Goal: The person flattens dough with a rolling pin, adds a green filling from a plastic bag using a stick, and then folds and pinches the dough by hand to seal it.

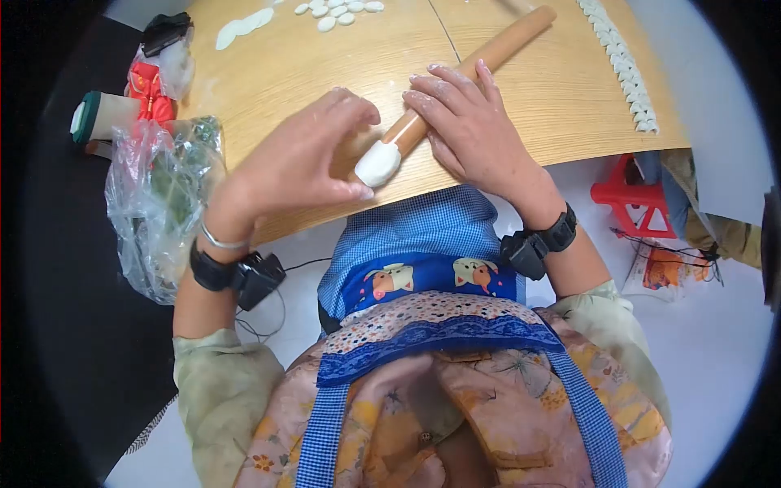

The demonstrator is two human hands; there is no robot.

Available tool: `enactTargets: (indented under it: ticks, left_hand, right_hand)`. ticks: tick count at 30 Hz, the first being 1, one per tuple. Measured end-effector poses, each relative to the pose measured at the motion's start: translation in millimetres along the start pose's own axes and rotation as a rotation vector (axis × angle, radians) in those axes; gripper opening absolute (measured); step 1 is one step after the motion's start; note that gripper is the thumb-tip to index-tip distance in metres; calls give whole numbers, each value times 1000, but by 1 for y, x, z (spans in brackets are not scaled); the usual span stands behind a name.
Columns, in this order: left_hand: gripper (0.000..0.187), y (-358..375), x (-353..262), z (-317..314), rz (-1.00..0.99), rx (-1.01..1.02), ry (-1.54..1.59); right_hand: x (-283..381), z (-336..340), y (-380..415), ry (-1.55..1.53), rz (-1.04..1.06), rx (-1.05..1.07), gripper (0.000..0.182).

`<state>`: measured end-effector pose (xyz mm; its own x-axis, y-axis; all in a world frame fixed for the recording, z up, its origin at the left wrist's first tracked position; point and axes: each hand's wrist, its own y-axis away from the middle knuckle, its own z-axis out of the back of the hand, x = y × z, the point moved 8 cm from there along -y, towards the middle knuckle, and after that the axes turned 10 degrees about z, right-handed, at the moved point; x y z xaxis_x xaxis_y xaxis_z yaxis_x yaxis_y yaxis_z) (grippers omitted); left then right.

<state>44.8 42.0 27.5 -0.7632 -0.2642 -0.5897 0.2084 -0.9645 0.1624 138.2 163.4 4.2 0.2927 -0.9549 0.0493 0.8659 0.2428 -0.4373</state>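
Observation:
A wooden rolling pin [508, 47] lies slantwise across the table, its near end on a small white dough round [379, 165] by the front edge. My right hand [472, 130] is laid over the pin, its floury fingers bent across the wood. My left hand [301, 150] curves around the left side of the dough. Its thumb tip touches the dough's lower edge, while the fingers are held apart above it. Small flattened dough pieces [338, 11] sit at the far side of the table, with overlapping dough wrappers [244, 29] to their left.
A long row of shaped dumplings [622, 65] runs along the right side of the wooden table [553, 106]. Plastic bags [154, 203], a red packet [150, 93] and a green-rimmed container [102, 118] are at the left edge. A red stool [634, 199] stands on the floor at right.

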Motion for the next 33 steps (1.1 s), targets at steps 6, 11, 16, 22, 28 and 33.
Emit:
enactTargets:
  ticks: [6,11,16,22,28,33]
  left_hand:
    - [67,18,-15,-14,-31,-306,-52]
    - [46,26,6,-29,256,-461,138]
    - [19,30,46,-35,423,-565,740]
    - [21,28,60,-46,438,-449,1349]
    - [18,25,47,-42,463,-425,1094]
    - [13,17,51,-44,381,-365,1332]
  right_hand:
    - [-13,-2,-19,-95,63,-51,36]
    - [-17,-4,-35,-155,113,-39,32]
    - [-18,-4,-39,-211,111,33,26]
    - [-21,-1,-35,-190,125,24,25]
    - [-20,3,-32,-165,131,-6,22]
    - [-19,13,-23,-95,159,-110,19]
